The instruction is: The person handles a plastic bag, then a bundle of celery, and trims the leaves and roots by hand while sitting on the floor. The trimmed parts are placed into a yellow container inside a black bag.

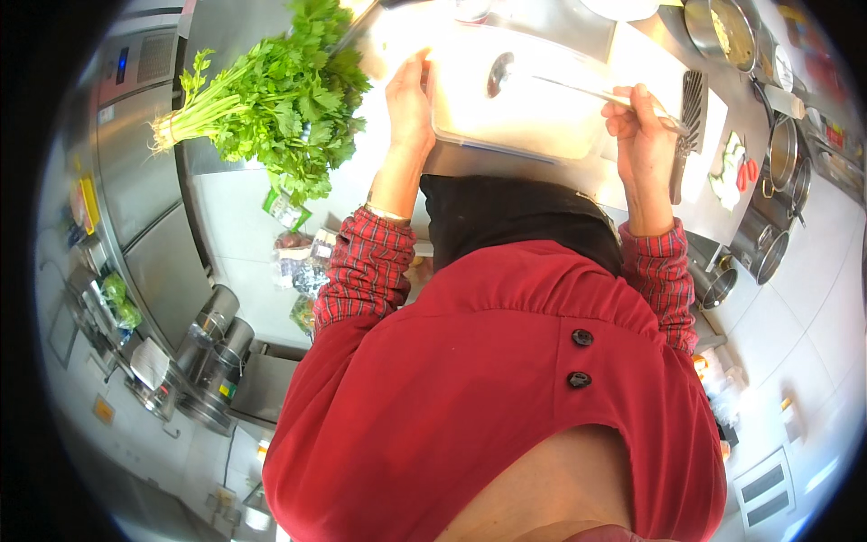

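Observation:
A translucent plastic container [521, 122] stands before me, its pale contents washed out by glare. My left hand [410, 101] rests against the container's left side, fingers along the wall; whether it grips the rim is hard to tell. In my right hand [637, 129] is the long handle of a metal ladle [501, 74], whose dark, shiny bowl is over or in the container. To the left lies a large leafy bunch of celery [271, 108], its root end pointing left. A cleaver-like knife with a patterned blade [692, 112] lies just right of my right hand.
Red-handled scissors [746, 175] lie by white-green vegetable pieces [728, 169] at the right. Beyond them are several metal pots, one a pan with food [721, 37]. Bagged goods [301, 261] sit low on the left, near a steel refrigerator counter [139, 149].

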Action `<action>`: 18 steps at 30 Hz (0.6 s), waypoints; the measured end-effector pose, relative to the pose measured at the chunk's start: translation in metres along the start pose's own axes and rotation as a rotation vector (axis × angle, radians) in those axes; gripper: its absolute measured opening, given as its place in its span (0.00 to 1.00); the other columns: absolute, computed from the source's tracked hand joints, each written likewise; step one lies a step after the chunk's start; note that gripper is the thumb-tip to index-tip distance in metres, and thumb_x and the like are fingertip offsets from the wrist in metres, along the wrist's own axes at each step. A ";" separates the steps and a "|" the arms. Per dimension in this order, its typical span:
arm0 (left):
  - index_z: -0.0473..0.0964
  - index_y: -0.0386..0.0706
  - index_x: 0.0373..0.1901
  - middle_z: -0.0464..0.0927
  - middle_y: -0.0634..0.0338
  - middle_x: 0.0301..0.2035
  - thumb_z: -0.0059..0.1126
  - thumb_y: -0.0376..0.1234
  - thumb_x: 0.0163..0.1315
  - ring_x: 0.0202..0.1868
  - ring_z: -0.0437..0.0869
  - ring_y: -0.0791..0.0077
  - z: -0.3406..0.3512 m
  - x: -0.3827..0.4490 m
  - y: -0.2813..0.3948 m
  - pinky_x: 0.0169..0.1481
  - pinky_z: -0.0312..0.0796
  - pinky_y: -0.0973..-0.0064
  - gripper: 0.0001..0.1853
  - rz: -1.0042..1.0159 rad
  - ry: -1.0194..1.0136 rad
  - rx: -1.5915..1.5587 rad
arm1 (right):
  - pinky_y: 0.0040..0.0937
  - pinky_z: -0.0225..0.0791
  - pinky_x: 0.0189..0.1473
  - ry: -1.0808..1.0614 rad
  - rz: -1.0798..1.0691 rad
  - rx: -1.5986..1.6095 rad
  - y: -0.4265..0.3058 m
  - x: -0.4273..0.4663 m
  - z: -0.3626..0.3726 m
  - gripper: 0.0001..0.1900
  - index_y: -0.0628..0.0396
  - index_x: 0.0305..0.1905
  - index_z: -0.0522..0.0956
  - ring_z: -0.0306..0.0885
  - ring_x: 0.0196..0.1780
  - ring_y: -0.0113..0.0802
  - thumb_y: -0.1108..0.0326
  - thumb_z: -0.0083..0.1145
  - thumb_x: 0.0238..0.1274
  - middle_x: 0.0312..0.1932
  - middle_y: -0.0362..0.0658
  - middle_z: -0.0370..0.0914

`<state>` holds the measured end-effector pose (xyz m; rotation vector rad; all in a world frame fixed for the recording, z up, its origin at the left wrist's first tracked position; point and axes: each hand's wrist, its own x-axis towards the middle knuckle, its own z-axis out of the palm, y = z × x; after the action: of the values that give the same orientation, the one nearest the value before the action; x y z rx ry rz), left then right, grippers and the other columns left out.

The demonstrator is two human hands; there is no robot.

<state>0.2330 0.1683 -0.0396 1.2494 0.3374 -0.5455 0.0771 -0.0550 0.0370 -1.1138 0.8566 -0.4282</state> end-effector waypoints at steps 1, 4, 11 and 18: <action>0.78 0.33 0.51 0.76 0.59 0.42 0.48 0.39 0.72 0.46 0.75 0.76 0.001 0.001 -0.001 0.57 0.69 0.81 0.19 0.008 0.006 -0.005 | 0.23 0.67 0.25 -0.026 -0.004 0.005 0.002 -0.001 -0.001 0.15 0.67 0.39 0.79 0.79 0.28 0.34 0.62 0.55 0.71 0.26 0.46 0.78; 0.77 0.32 0.52 0.75 0.58 0.43 0.48 0.38 0.72 0.47 0.75 0.75 0.002 0.002 -0.005 0.60 0.69 0.80 0.19 0.037 0.016 -0.013 | 0.23 0.67 0.26 -0.004 0.000 0.028 0.003 -0.006 -0.003 0.15 0.66 0.39 0.79 0.79 0.28 0.34 0.62 0.55 0.71 0.27 0.46 0.78; 0.78 0.32 0.51 0.77 0.57 0.43 0.47 0.35 0.71 0.46 0.75 0.74 0.005 -0.001 -0.005 0.54 0.70 0.78 0.17 0.046 0.044 0.057 | 0.23 0.67 0.27 -0.006 0.005 0.060 -0.004 -0.017 -0.016 0.14 0.65 0.39 0.80 0.79 0.30 0.33 0.61 0.56 0.70 0.27 0.46 0.78; 0.79 0.32 0.50 0.78 0.58 0.41 0.45 0.35 0.71 0.43 0.77 0.74 0.009 0.000 -0.005 0.51 0.70 0.77 0.18 0.079 0.042 0.095 | 0.22 0.66 0.27 -0.019 0.013 0.102 0.001 -0.017 -0.016 0.14 0.64 0.39 0.80 0.79 0.31 0.31 0.61 0.56 0.70 0.27 0.45 0.78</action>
<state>0.2303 0.1590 -0.0411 1.3618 0.2990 -0.4727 0.0543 -0.0526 0.0395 -1.0167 0.8162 -0.4450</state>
